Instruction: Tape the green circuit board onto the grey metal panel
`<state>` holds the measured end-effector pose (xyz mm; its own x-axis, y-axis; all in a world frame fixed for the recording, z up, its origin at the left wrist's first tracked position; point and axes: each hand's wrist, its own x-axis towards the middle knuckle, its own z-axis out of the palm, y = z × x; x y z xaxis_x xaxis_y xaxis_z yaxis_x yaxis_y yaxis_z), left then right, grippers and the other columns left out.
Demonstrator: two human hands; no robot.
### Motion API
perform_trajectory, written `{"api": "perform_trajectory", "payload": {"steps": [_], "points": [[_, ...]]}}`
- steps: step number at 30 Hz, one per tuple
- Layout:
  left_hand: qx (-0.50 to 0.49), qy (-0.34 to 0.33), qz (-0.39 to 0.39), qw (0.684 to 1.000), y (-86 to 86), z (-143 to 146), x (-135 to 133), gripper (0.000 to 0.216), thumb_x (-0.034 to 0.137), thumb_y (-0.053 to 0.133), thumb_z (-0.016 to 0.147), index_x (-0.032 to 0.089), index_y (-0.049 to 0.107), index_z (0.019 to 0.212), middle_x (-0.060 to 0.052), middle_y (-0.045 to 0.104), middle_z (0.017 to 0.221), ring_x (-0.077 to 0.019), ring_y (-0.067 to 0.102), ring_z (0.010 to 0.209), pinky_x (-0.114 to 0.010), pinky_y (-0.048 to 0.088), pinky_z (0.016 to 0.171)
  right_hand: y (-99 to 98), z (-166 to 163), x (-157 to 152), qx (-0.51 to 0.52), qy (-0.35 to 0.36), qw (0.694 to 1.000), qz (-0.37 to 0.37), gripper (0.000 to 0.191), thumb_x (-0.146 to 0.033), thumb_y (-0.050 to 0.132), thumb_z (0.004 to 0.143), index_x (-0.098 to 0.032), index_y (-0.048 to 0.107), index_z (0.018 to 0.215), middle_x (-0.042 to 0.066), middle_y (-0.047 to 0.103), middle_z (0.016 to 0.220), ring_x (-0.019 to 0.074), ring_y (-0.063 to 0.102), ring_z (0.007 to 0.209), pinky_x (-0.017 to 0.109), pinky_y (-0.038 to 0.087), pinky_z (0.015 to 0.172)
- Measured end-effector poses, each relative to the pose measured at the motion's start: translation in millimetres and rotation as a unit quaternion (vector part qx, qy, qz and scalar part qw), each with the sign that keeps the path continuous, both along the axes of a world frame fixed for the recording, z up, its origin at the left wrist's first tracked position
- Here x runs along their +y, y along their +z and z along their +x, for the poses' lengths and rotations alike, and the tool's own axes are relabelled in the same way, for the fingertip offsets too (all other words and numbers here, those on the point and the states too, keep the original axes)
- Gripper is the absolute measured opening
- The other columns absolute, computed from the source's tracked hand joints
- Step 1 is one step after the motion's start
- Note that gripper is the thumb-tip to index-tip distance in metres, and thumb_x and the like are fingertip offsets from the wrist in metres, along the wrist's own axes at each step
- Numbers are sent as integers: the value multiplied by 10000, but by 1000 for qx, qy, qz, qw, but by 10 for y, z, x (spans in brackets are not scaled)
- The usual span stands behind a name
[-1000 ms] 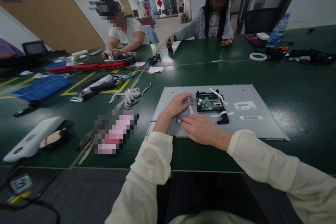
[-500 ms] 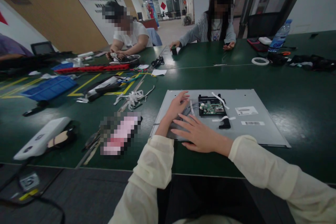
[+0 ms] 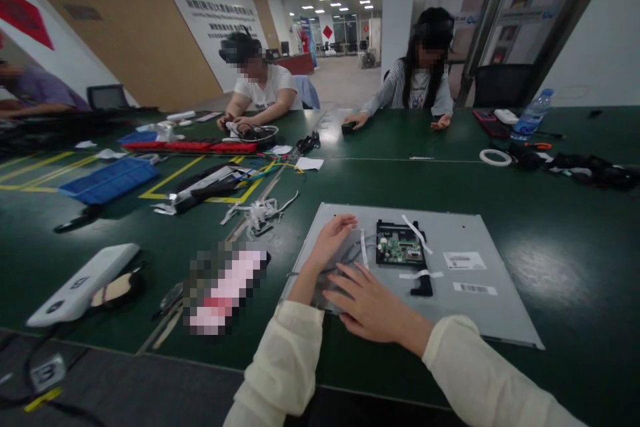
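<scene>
A grey metal panel [image 3: 470, 227] lies flat on the green table in front of me. A small green circuit board [image 3: 399, 251] in a black frame sits near its middle, with grey cables [image 3: 351, 251] and white tape strips [image 3: 364, 248] to its left. My left hand [image 3: 329, 239] rests flat on the panel's left part, fingers stretched out beside the cables. My right hand [image 3: 367, 304] lies flat on the panel's near left corner, fingers spread, just below the left hand. Neither hand holds anything.
Left of the panel lie a pile of white strips [image 3: 258, 211], a blurred pink object [image 3: 225, 288], a white device [image 3: 83, 283] and a blue tray [image 3: 109, 179]. Two people sit across the table. A tape roll [image 3: 495, 157] and a water bottle [image 3: 531, 115] stand at the far right.
Both hands went from pinching at the tape and cables to lying flat with fingers spread. The camera tilted up, so the panel sits lower in view.
</scene>
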<state>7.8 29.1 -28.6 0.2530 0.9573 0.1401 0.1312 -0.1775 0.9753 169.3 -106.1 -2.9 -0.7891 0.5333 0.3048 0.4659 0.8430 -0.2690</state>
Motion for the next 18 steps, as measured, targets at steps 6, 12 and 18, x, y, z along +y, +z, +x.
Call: {"api": "perform_trajectory", "payload": {"steps": [6, 12, 18], "points": [[22, 15, -2, 1000, 108, -3, -59, 333, 380, 572, 796, 167, 625, 1046, -81, 677, 1033, -211, 633, 974, -386, 441, 961, 11, -14, 17, 1, 4, 1000, 0, 455, -307, 430, 920, -184, 429, 1358, 100, 364, 1462, 275, 188, 1393, 506, 235, 1119], [22, 13, -6, 1000, 113, 18, -70, 301, 356, 561, 784, 166, 598, 1015, -68, 657, 1009, -194, 615, 970, -355, 435, 941, 18, -27, 20, -5, 4, 1000, 27, 405, -304, 431, 922, -175, 473, 1304, 101, 407, 1430, 271, 220, 1383, 496, 263, 1107], [90, 58, 50, 993, 167, 28, -128, 154, 318, 583, 761, 180, 548, 819, 18, 555, 762, -132, 524, 728, -252, 418, 717, 69, -27, -138, 34, -5, 997, 73, 212, -312, 484, 894, -167, 603, 994, 95, 617, 1058, 232, 533, 1073, 390, 466, 901]]}}
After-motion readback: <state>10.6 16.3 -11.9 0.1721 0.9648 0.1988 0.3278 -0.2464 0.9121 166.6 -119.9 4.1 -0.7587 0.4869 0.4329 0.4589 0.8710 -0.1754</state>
